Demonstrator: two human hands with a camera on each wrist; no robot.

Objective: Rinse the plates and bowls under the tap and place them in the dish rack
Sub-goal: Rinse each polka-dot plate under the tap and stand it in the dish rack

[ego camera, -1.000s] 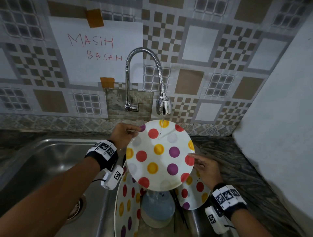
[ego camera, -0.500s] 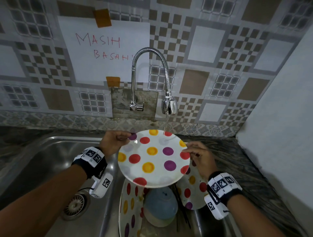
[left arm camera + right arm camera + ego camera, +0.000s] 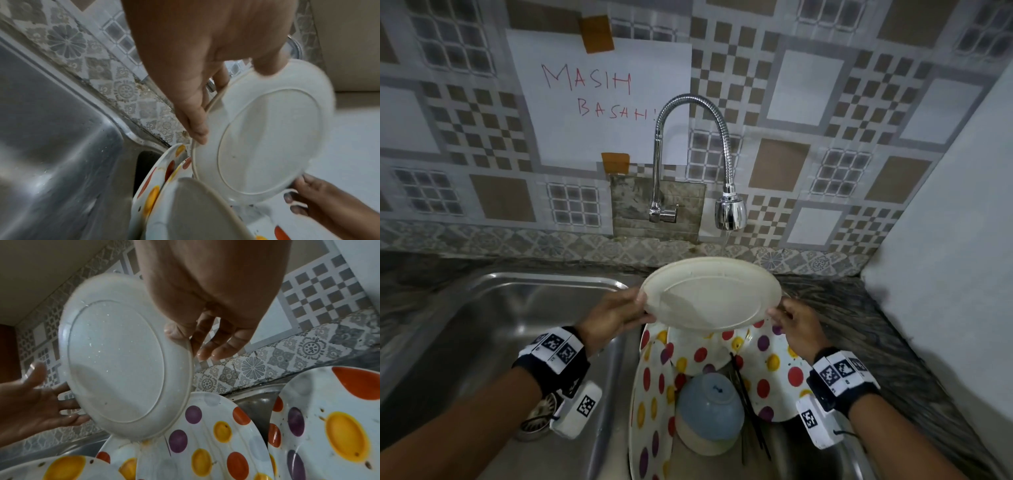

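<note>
- Left hand (image 3: 616, 317): thumb on the plain underside of the plate (image 3: 710, 294) near the rim, and in the left wrist view the fingers (image 3: 193, 116) run along the rim edge and curl behind it. So it's pinching the left edge, which looks like a grip for steering the tilt.
- Right hand (image 3: 796, 325): in the right wrist view the thumb sits on the back of the rim while the fingers (image 3: 218, 344) fan out, spread and fairly straight, behind the edge. Reads as a loose prop on the right edge more than a clamp.
- The plate itself sits mid-frame in the head view, back side up, far edge under the tap (image 3: 729, 212). A thin stream drops from the spray head onto that far edge. My guess is it's bottom-up so the underside gets rinsed, and tilted so the water runs off toward the sink.
- Droplets are visible on the underside in the right wrist view, so the rinse is underway, I'd say.
- Below it, lower centre of the frame: more polka-dot plates (image 3: 774, 370) leaning together, plus a blue bowl (image 3: 710, 407) upside down. Can't tell if that's the rack or just the waiting pile.
- Left side of the frame is the steel sink basin (image 3: 493, 325) with its drain (image 3: 539, 416) down by the left wrist.
</note>
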